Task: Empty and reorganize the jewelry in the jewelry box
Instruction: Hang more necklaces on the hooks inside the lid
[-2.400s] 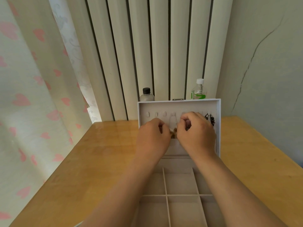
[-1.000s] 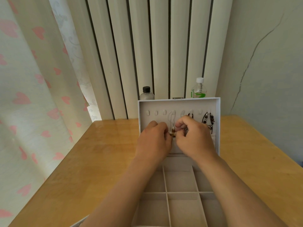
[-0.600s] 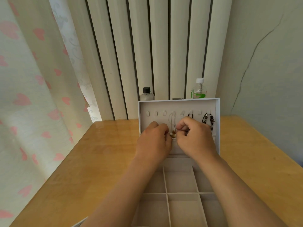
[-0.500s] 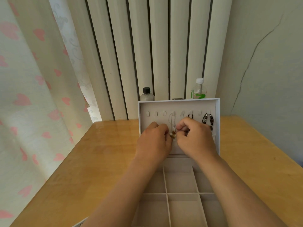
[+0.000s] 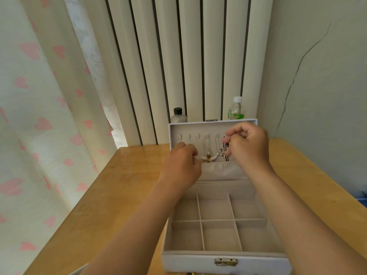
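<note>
The white jewelry box (image 5: 224, 259) stands open on the wooden table, its divided tray bare. A row of hooks runs along the upright lid (image 5: 198, 127). A white pendant necklace (image 5: 207, 158) hangs from one middle hook. My left hand (image 5: 181, 165) is curled, with its fingertips pinching the pendant's left tip. My right hand (image 5: 249, 148) is further right on the lid and pinches a dark cord necklace with a silver clasp (image 5: 222, 151) up at a hook. The rest of that cord is hidden behind my fingers.
Behind the lid stand a black-capped bottle (image 5: 178, 115) and a white-capped bottle with a green label (image 5: 236, 109). A heart-print curtain (image 5: 39, 124) hangs along the table's left side. A cracked wall closes the right side. A metal latch (image 5: 226, 262) is on the box front.
My right hand has left the white pendant and moved right and up to the dark cord necklace. My left hand stays by the pendant.
</note>
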